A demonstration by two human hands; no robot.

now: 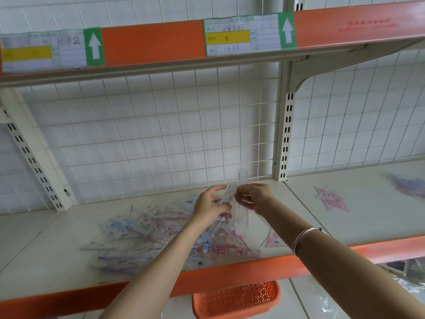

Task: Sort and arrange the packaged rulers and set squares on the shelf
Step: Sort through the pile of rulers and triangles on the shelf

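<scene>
We start with the shelf (41, 245), which spans the lower half of the frame. On it, at lower centre, lies a jumbled pile (147, 233) of packs, blue and pink mixed. Below the shelf edge, at bottom centre, sits an orange basket (236, 300). At the right a few pink set squares (331, 198) lie apart. At centre, above the pile, our left hand (208, 209) and right hand (255, 198) both pinch clear rulers (241, 218), fingers curled round them. We judge rulers are being gathered; next we must square them up and lay them apart from the pile
</scene>
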